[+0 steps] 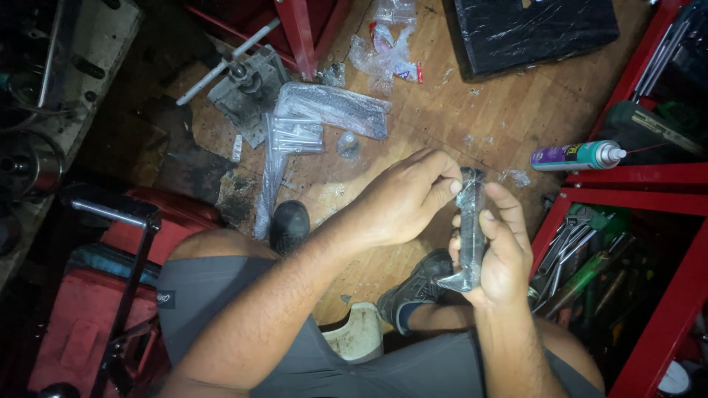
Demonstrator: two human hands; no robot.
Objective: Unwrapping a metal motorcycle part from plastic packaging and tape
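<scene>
Both grips on wrapped part (470, 228), upright

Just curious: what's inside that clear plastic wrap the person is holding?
Inside the clear plastic wrap sits a dark, slim, upright part. The right hand covers its lower half; glare blurs the rest.

1. The plastic-wrapped part (470, 230) is a long, narrow, dark piece sealed in clear, glossy film.
2. It stands nearly upright, its top end level with the left hand's fingertips and its lower end below the right palm.
3. The right hand's fingers (509, 221) curl around its middle and lower length from the right side, touching the film.
4. The left hand's fingers (442, 193) pinch the film at its top end, from the left.
5. The film flares loose in a crinkled flap at the bottom, just under the right hand's fingers.
</scene>
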